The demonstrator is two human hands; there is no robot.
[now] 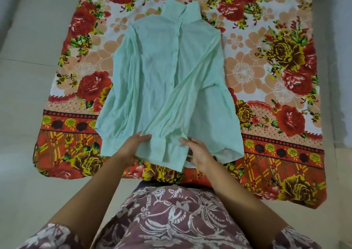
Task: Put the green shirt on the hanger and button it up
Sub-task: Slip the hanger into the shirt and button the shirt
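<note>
A pale green long-sleeved shirt (167, 77) lies flat on a flowered cloth, collar at the far end, its front closed along the button strip. Both sleeves are folded inward across the body. My left hand (131, 148) holds the near hem on the left, fingers on top of the fabric and thumb beneath. My right hand (198, 153) grips the near hem on the right, next to a sleeve cuff. No hanger is in view.
The red, yellow and peach flowered cloth (276, 96) is spread over a pale tiled floor (28, 77). Its near edge reaches my lap, which is covered by a maroon patterned garment (171, 216).
</note>
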